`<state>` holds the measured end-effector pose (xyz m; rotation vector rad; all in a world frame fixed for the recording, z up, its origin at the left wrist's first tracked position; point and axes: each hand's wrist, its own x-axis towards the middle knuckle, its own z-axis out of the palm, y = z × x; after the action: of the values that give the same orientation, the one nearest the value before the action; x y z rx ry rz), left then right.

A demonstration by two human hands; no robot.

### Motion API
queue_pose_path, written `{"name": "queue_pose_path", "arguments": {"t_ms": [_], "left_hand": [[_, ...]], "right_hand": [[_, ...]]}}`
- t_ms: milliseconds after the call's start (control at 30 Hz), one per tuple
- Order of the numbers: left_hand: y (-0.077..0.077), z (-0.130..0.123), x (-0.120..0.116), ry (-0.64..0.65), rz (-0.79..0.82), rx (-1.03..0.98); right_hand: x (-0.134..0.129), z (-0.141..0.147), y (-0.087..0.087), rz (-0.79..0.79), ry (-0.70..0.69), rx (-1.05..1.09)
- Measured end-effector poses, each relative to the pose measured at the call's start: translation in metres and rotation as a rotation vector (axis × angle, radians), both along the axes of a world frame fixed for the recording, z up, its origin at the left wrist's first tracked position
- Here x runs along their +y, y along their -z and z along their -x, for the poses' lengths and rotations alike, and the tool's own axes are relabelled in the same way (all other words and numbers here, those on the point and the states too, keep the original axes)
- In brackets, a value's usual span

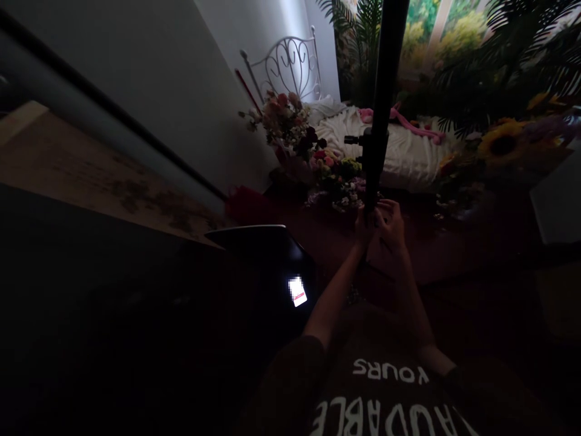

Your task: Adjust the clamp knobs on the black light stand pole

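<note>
A dark upright pole (389, 66) runs from the top of the head view down to both hands, with a black clamp and knob (373, 145) partway along it. My left hand (364, 227) is closed around the pole's lower part. On the pole's right side, my right hand (391, 223) has bent fingers close against it, by a small part too dark to make out. The scene is dim, and the pole hides some of the fingers.
Flower bunches (329, 160) and a bed with white cloth (408, 151) lie beyond the hands. A dark panel (258, 242) and a lit screen (298, 292) are at left. Sunflowers (503, 144) stand at right; a wooden board (91, 163) is far left.
</note>
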<state>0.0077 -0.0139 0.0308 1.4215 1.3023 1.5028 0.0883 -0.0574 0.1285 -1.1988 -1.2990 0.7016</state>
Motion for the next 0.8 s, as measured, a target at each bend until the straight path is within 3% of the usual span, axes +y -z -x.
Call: {"name": "queue_pose_path", "arguments": {"t_ms": [167, 367, 533, 800], "left_hand": [[0.000, 0.001, 0.000, -0.048, 0.003, -0.006], [-0.005, 0.002, -0.003, -0.015, 0.012, -0.002], [-0.006, 0.002, -0.003, -0.027, 0.015, -0.004], [-0.001, 0.001, 0.001, -0.032, 0.007, -0.007]], "right_hand": [[-0.005, -0.015, 0.030, 0.263, 0.119, 0.021], [0.008, -0.016, 0.040, 0.481, 0.156, 0.279], [0.009, -0.020, 0.046, 0.480, 0.094, 0.333], [-0.015, -0.037, 0.046, 0.239, -0.106, 0.092]]}}
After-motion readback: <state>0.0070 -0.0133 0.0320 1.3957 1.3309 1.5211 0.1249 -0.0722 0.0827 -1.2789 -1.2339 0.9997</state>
